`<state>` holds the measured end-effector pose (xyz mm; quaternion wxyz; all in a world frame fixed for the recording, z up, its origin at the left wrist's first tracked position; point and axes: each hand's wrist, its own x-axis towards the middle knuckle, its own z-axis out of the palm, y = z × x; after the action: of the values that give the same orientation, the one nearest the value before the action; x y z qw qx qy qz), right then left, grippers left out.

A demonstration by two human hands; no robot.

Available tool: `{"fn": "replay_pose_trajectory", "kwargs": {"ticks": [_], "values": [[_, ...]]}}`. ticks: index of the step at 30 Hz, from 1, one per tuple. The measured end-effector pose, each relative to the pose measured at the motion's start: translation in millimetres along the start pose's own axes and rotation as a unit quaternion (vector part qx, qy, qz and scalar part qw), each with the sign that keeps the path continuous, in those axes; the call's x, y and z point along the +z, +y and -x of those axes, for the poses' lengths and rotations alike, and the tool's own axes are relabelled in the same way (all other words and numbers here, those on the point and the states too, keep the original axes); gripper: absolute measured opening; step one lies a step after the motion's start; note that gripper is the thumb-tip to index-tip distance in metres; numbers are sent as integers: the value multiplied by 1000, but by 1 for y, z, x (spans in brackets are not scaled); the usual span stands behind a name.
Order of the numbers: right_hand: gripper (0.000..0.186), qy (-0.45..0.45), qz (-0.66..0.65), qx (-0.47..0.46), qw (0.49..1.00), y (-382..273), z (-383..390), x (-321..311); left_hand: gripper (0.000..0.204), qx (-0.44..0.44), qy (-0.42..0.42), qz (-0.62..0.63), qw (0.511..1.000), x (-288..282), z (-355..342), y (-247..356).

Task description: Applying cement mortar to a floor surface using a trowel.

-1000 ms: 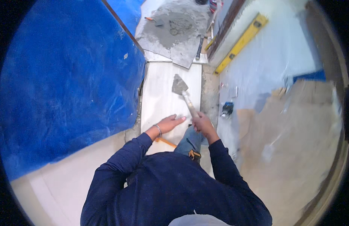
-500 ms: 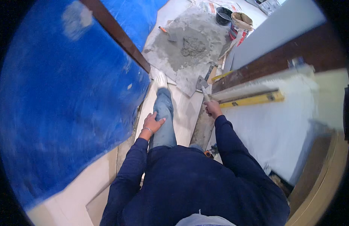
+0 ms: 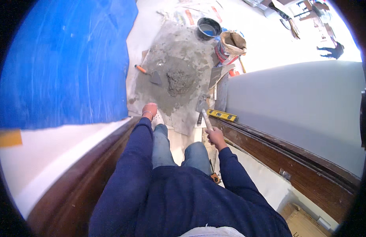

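Fingers of my right hand (image 3: 216, 138) wrap around a pale-handled, grey-bladed trowel (image 3: 206, 115); I cannot tell whether my left hand (image 3: 150, 109), near my white shoe (image 3: 158, 119), holds anything.

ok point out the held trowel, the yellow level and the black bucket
Held trowel (image 3: 207, 119): head view, on its pale handle.
Yellow level (image 3: 222, 115): head view, middle of its body.
Black bucket (image 3: 209, 23): head view, on its inner wall.

Grey wall (image 3: 293, 110) stands R of brt flr (image 3: 262, 43).
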<state>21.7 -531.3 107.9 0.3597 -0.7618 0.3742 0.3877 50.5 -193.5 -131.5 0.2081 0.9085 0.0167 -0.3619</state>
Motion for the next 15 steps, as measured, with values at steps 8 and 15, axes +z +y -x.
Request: {"fn": "replay_pose_trajectory", "kwargs": {"ticks": [8, 15], "values": [[39, 21, -116, -104, 988, -47, -37, -33, 31, -22, 98, 169, 980, -239, -36, 0], [35, 22, -112, -80, 990, -56, -94, -77, 34, -74, -61, 74, 993, -244, -51, -31]]}}
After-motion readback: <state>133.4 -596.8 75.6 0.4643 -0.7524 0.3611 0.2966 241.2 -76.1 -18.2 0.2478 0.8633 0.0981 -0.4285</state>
